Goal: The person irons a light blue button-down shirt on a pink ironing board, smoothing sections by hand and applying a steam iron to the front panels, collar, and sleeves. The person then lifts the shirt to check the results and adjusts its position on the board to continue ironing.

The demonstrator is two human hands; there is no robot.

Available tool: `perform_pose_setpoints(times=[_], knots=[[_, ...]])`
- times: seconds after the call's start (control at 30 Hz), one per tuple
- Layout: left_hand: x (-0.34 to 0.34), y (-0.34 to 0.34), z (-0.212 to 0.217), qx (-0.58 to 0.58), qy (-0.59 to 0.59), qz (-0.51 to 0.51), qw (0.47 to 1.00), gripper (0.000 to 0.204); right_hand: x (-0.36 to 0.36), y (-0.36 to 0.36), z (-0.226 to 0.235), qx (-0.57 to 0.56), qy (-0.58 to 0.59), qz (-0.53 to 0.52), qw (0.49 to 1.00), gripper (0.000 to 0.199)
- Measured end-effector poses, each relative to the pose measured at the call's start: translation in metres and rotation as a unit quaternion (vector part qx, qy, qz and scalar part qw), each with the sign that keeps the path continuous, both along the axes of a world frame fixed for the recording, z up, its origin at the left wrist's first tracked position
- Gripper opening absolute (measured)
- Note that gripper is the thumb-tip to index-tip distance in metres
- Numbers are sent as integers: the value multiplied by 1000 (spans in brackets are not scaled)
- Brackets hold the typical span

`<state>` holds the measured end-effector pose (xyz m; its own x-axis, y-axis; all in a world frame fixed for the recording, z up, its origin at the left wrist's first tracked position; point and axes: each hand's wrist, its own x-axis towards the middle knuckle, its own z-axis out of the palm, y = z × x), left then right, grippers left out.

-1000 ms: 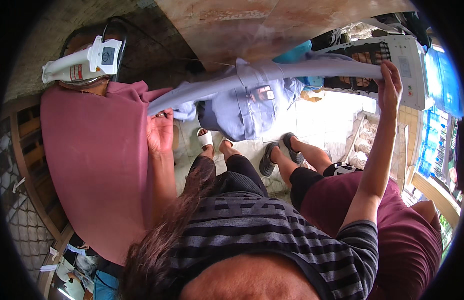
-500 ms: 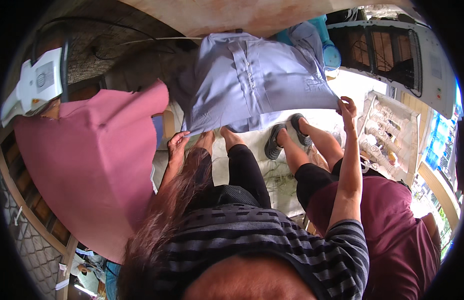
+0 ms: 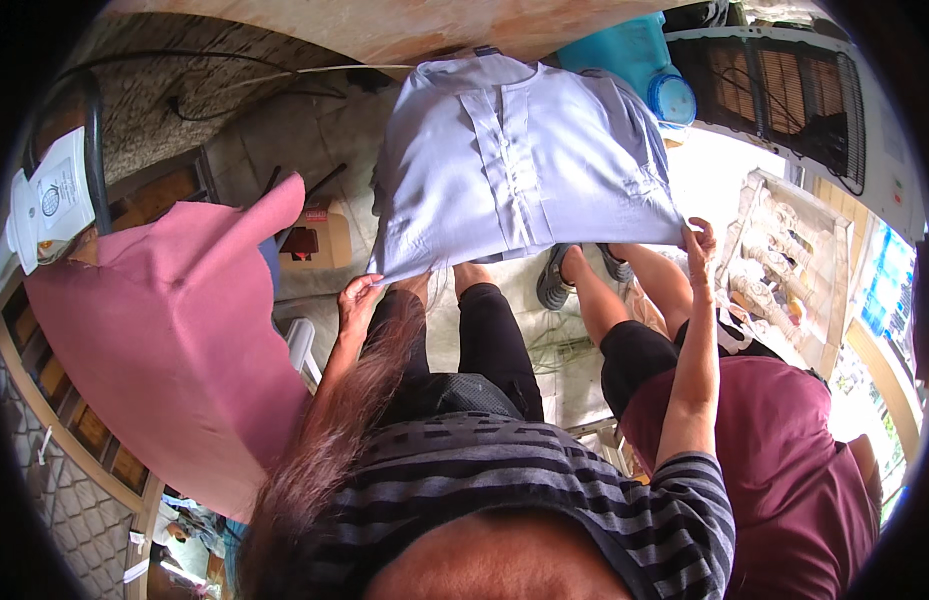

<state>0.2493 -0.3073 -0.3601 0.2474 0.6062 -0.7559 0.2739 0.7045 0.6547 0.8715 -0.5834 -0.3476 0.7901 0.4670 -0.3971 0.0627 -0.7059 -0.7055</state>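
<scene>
Shirt (image 3: 524,165), pale blue (spread flat in the air): left hand (image 3: 357,297) and right hand (image 3: 698,238) each pinch a hem corner.

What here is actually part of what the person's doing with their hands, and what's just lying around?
In use:
- pale blue shirt, held spread out by its lower corners
- left hand on one corner
- right hand on the other
- pink-covered ironing board
- white iron, resting on the board's end

Lying about:
- turquoise tub
- small cardboard box
- dark sandals, on a seated person's feet
</scene>
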Motion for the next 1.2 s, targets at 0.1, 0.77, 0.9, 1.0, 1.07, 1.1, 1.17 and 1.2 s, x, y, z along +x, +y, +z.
perform_pose_setpoints(times=[0.1, 0.77, 0.9, 1.0, 1.07, 1.1, 1.17, 1.2], knots=[[7, 4, -6, 3, 20, -40, 999, 17, -1, -1, -20, -19, -32, 19, 999, 27], [50, -13, -13, 129, 139, -226, 955, 35, -112, 135, -20, -74, -161, 193, 965, 31], [102, -37, -39, 1, -79, -157, 984, 24, -153, 115, -52, -138, 19, 58, 988, 38], [139, -55, -27, -244, -99, -78, 962, 27, -206, 125, -41, -147, 120, -51, 981, 53], [165, -71, -30, -322, -93, 16, 942, 27, -228, 128, -38, -71, 284, -201, 935, 63], [175, -76, -32, -360, -90, 59, 927, 28, -235, 125, -43, -24, 308, -254, 916, 61], [182, -78, -37, -378, -84, 108, 916, 27, -241, 121, -47, 16, 332, -295, 896, 59], [184, -78, -39, -386, -80, 132, 909, 27, -241, 120, -48, 14, 331, -305, 893, 58]])
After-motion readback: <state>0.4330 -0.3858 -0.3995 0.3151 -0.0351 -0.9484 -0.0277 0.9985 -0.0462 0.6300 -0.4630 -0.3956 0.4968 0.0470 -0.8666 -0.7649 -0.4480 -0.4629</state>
